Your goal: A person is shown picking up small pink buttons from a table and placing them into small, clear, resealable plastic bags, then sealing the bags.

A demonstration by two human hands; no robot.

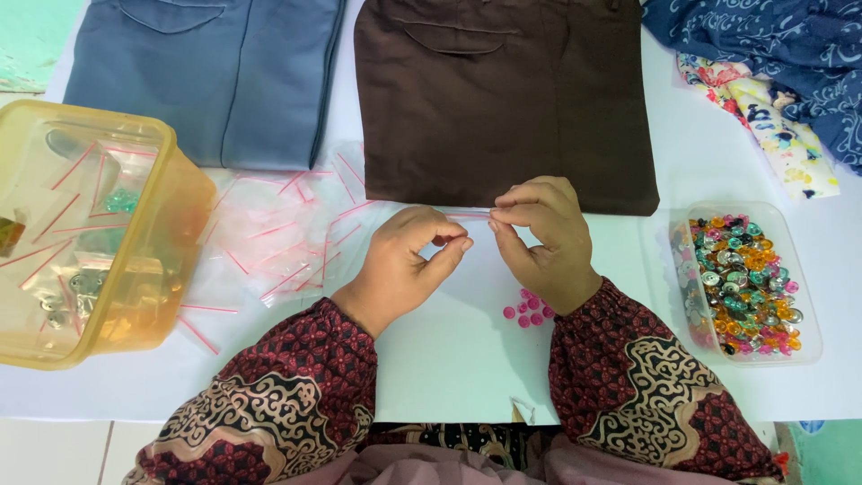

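Left hand (415, 256) and right hand (541, 235) each pinch an end of one small clear zip bag (470, 216), its long axis level left-right above the bench (449, 341), six pink beads (529, 311) beneath.

There is just one view, from the person's head, looking almost straight down and close onto the white table (449, 359), with both patterned sleeves (296, 377) filling the near edge.
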